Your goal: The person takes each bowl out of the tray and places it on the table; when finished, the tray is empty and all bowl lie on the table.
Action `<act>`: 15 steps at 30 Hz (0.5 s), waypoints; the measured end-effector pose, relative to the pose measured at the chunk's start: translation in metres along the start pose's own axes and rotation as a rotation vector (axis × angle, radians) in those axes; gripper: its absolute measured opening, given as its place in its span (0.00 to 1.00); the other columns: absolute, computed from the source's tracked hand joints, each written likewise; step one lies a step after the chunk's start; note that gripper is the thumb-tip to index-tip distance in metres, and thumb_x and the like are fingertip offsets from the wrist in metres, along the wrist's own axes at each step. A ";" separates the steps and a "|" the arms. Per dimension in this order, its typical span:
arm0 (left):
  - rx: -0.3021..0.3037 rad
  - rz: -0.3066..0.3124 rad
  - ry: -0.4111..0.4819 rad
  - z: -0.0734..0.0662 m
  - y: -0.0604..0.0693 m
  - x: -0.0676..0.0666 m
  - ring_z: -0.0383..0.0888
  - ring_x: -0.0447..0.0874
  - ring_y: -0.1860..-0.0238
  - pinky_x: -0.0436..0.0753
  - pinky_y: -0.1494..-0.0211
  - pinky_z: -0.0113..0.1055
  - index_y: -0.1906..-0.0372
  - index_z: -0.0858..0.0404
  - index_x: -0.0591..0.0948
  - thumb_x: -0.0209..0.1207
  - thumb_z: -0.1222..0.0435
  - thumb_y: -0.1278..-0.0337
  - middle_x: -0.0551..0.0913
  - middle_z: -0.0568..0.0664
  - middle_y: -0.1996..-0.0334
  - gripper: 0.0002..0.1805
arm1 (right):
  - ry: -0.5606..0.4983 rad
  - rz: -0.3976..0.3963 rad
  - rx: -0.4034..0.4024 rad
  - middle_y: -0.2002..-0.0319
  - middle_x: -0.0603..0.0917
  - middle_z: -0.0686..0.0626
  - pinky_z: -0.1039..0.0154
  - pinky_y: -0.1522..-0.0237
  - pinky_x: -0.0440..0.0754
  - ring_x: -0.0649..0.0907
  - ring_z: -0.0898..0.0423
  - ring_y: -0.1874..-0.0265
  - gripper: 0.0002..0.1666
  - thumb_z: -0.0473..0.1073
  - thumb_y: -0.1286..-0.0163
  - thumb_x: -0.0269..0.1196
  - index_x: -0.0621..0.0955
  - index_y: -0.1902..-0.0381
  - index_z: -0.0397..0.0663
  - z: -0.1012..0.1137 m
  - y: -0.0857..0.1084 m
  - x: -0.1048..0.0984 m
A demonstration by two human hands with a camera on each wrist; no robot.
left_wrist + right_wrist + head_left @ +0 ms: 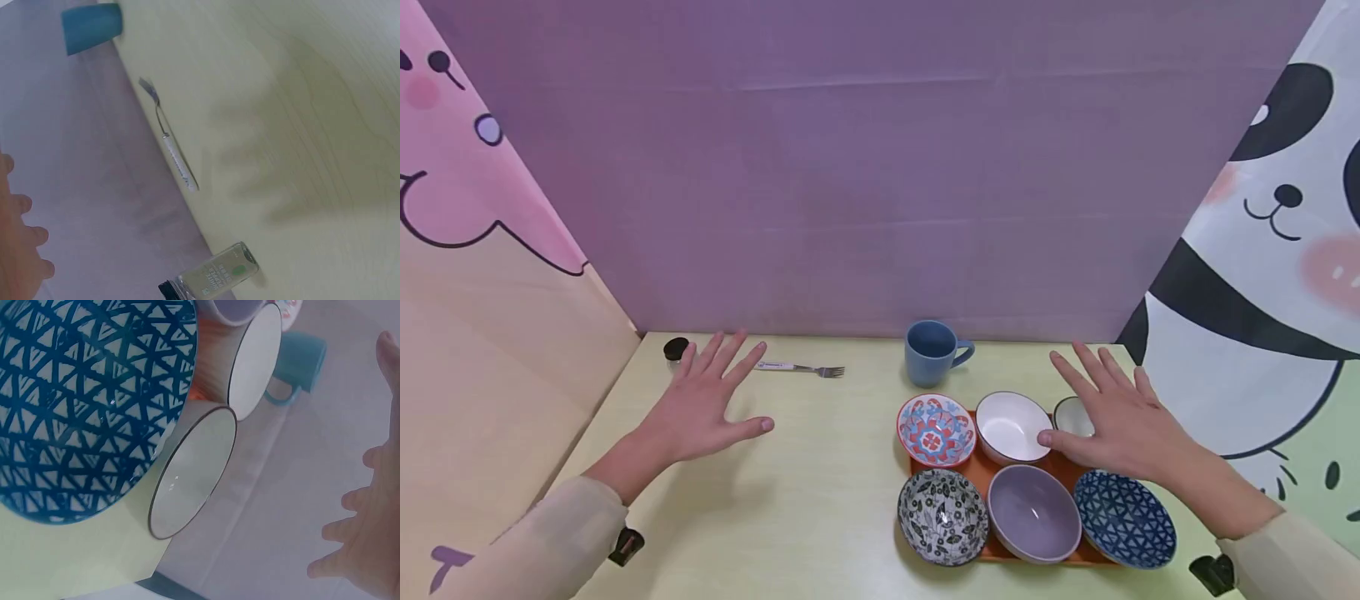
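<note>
My left hand [703, 408] hovers over the left of the table with its fingers spread, holding nothing. Close to it are a small glass seasoning bottle [215, 273] with a black cap and a fork [801, 368] with a white handle. Fingers spread and holding nothing, my right hand [1120, 421] hovers above the bowls at the right. It partly covers a small dark-rimmed white bowl [1072, 417]. Beside that are a larger white bowl [1011, 425] and a blue triangle-patterned bowl [94, 406].
An orange tray [992, 550] lies under the bowls. On it also are a red-and-blue floral bowl [936, 430], a black-and-white leaf-patterned bowl [943, 517] and a purple bowl [1034, 513]. A blue mug [927, 358] stands behind, near the purple back wall [850, 167].
</note>
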State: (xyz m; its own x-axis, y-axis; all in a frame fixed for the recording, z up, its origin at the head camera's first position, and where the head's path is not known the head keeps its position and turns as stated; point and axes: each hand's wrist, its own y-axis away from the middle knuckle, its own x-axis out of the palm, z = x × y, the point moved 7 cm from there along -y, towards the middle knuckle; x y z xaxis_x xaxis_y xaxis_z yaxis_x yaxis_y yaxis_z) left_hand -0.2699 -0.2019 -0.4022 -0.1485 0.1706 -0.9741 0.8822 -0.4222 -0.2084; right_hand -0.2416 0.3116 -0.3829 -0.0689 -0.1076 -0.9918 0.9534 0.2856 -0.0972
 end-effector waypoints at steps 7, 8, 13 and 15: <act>-0.020 -0.128 0.087 0.000 0.002 -0.012 0.62 0.58 0.22 0.57 0.24 0.70 0.17 0.47 0.55 0.59 0.32 0.42 0.55 0.54 0.18 0.52 | -0.029 -0.029 0.041 0.18 0.46 0.33 0.15 0.36 0.53 0.57 0.24 0.25 0.70 0.78 0.43 0.66 0.47 0.15 0.56 -0.023 0.013 -0.008; -0.024 -0.143 0.106 -0.001 0.003 -0.013 0.63 0.61 0.23 0.59 0.25 0.70 0.17 0.48 0.56 0.60 0.34 0.41 0.57 0.55 0.19 0.52 | -0.039 -0.034 0.046 0.18 0.46 0.33 0.15 0.36 0.54 0.57 0.24 0.25 0.71 0.77 0.43 0.67 0.47 0.15 0.55 -0.026 0.015 -0.009; -0.060 -0.165 0.225 -0.005 0.004 -0.007 0.62 0.70 0.28 0.73 0.32 0.66 0.18 0.51 0.58 0.61 0.39 0.37 0.63 0.57 0.22 0.48 | -0.103 -0.016 0.075 0.19 0.44 0.31 0.16 0.42 0.63 0.61 0.21 0.29 0.69 0.73 0.39 0.67 0.44 0.15 0.52 -0.043 0.026 -0.007; -0.080 -0.153 0.273 -0.008 0.004 -0.002 0.61 0.73 0.30 0.77 0.35 0.63 0.18 0.50 0.57 0.59 0.39 0.35 0.64 0.55 0.23 0.46 | -0.139 0.001 0.093 0.19 0.43 0.29 0.15 0.44 0.63 0.60 0.20 0.30 0.69 0.71 0.37 0.67 0.43 0.16 0.51 -0.051 0.030 -0.004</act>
State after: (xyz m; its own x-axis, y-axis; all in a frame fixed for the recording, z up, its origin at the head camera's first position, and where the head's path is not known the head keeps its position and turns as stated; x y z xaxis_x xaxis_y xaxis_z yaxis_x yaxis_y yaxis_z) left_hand -0.2627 -0.1971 -0.4008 -0.1666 0.4640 -0.8701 0.8928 -0.3035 -0.3328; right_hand -0.2279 0.3690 -0.3857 -0.0326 -0.2396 -0.9703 0.9770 0.1970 -0.0815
